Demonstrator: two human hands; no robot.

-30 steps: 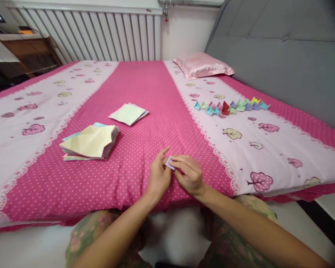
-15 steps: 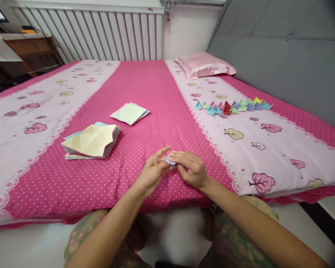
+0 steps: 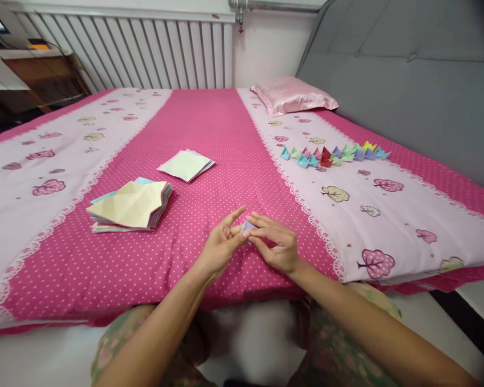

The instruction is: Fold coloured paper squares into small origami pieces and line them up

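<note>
The left hand (image 3: 218, 248), one finger extended, pinches a lilac paper piece (image 3: 248, 226) at its two o'clock; the right hand (image 3: 280, 244) grips it at its ten o'clock. Farther off, toward two o'clock, sit colourful folded shapes (image 3: 337, 152).

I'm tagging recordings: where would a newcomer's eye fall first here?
Probably on the bright folded paper shapes lined up on the right of the bedspread. Next, the left hand and right hand near the front edge, a small lilac paper between them. Then the thick paper stack and thinner stack at left.
</note>
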